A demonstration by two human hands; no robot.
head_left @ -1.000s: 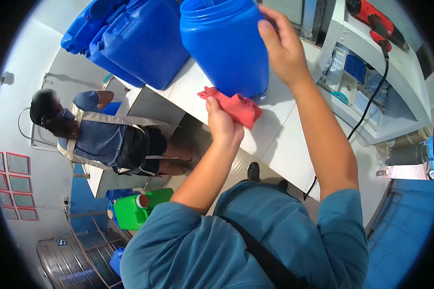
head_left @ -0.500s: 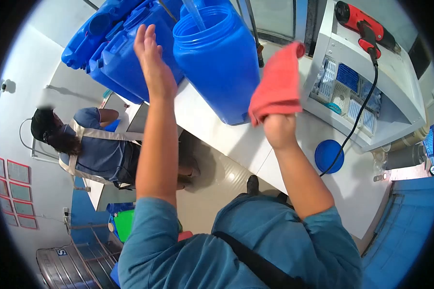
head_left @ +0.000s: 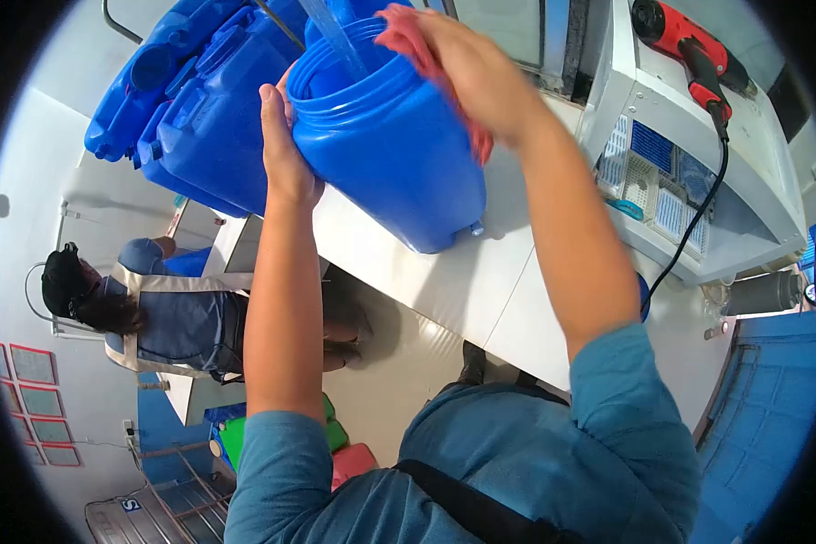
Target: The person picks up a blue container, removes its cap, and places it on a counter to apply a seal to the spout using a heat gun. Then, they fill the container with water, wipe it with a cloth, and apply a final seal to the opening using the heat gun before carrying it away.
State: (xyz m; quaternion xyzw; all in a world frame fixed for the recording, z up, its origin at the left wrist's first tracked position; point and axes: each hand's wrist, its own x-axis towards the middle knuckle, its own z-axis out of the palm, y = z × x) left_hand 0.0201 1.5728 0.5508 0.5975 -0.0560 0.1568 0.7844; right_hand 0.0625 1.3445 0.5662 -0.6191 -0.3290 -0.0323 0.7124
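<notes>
A blue wide-mouthed container (head_left: 390, 163) stands tilted on the white table (head_left: 453, 281), its threaded mouth facing up. A clear tube or stream (head_left: 337, 36) reaches into the opening. My left hand (head_left: 290, 154) is against the container's left side near the neck, its thumb raised and the other fingers partly hidden behind the container. My right hand (head_left: 480, 77) is closed on a red cloth (head_left: 410, 38) and presses it against the rim and upper right side. Part of the cloth hangs down beside the container.
More blue containers (head_left: 208, 118) stand at the upper left. A white shelf unit (head_left: 743, 190) with trays bears a red heat gun (head_left: 684, 50), its black cord trailing over the table. At the left, another person (head_left: 172, 313) works at a separate table.
My left hand has come onto the container's side. My right hand has moved up and left with the cloth, onto the rim. The container now appears more tilted.
</notes>
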